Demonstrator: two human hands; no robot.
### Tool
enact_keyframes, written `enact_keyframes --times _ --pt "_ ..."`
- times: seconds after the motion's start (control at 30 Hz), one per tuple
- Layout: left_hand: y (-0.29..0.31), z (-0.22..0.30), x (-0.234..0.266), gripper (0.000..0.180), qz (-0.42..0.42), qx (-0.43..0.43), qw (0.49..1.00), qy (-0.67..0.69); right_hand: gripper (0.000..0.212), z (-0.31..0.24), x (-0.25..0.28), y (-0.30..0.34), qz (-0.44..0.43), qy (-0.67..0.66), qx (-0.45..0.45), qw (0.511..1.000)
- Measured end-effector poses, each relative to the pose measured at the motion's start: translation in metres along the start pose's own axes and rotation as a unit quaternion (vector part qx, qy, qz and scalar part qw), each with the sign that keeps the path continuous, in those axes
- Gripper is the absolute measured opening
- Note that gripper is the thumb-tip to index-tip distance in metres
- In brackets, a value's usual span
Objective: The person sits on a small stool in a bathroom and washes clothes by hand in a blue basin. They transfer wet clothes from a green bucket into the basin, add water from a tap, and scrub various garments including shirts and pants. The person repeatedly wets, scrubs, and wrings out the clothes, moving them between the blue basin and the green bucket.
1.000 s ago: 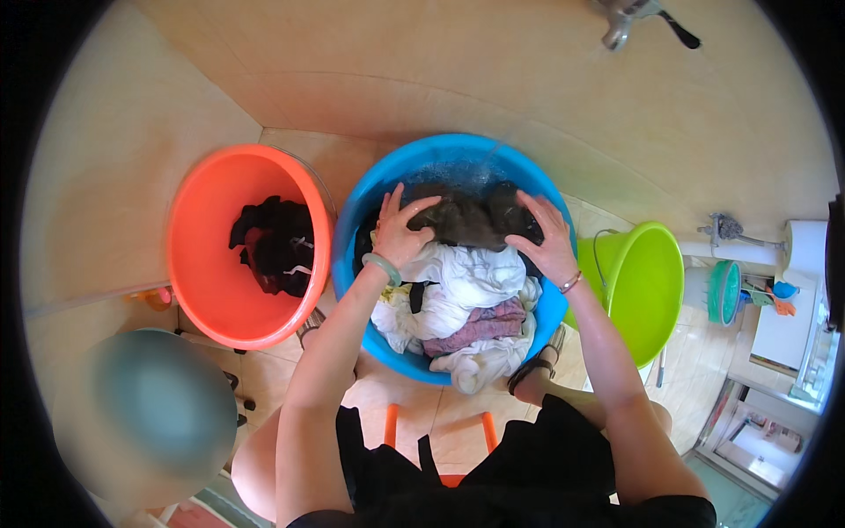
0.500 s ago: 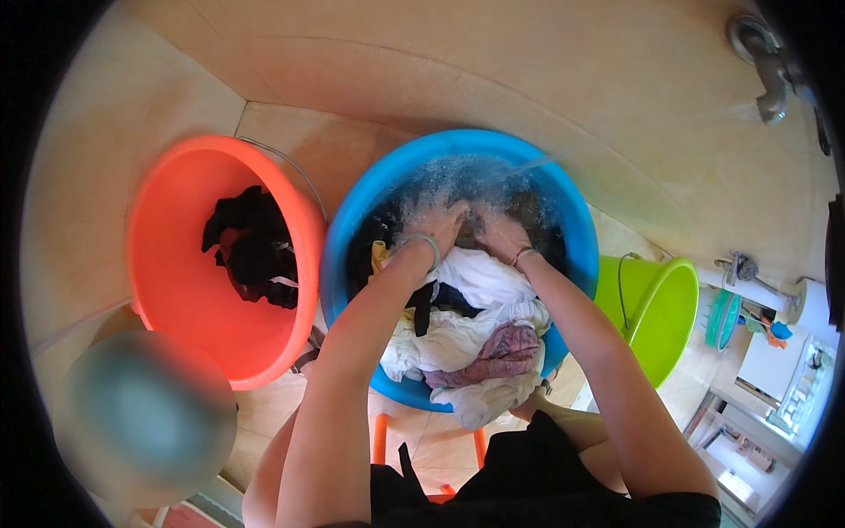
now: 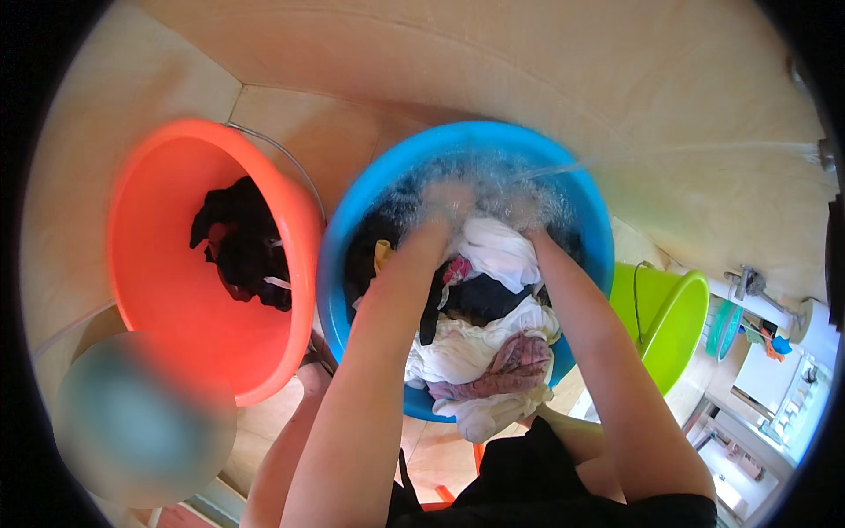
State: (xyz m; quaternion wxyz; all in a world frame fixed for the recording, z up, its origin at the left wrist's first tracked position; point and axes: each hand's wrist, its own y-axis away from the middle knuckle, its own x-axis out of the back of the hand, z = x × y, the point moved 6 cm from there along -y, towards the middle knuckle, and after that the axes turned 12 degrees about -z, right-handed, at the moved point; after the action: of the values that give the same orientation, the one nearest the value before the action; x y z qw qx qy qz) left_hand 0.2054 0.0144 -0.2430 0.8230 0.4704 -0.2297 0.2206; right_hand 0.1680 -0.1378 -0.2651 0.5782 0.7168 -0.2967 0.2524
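Observation:
Both my arms reach into a round blue basin (image 3: 334,264) of splashing, bubbly water and laundry. My left hand (image 3: 449,201) is under the foam at the far side, its fingers blurred. To its right, my right hand (image 3: 526,211) is likewise sunk in the bubbles, and its fingers are hidden. A white cloth (image 3: 498,251) bulges up between my wrists. Nearer me lie a dark cloth (image 3: 484,297), a small pinkish-red piece (image 3: 457,269) and a purplish patterned cloth (image 3: 506,370) on white fabric. Beside my left forearm, a yellow bit of cloth (image 3: 382,253) shows.
An orange bucket (image 3: 150,238) with dark clothes (image 3: 239,251) stands left. On the right is a green bucket (image 3: 676,330). A water stream (image 3: 687,153) enters from the right, past a wall tap (image 3: 748,283). Orange stool legs (image 3: 478,456) show below the basin.
My hands have gone from partly visible to buried in the foam, a little farther apart. The white cloth between them has shifted and bunched up, baring the pinkish-red piece. The view has shifted slightly.

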Motion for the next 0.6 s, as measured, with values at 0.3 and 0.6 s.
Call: enact_keyframes --times 0.3,0.6 --pt "0.084 -0.014 0.034 0.04 0.21 -0.107 0.93 0.284 0.02 -0.005 0.056 0.102 0.175 -0.547 0.057 0.816" --pt "0.195 0.032 0.084 0.041 0.33 -0.243 0.863 0.295 0.018 -0.022 0.116 0.221 0.401 -0.37 0.162 0.822"
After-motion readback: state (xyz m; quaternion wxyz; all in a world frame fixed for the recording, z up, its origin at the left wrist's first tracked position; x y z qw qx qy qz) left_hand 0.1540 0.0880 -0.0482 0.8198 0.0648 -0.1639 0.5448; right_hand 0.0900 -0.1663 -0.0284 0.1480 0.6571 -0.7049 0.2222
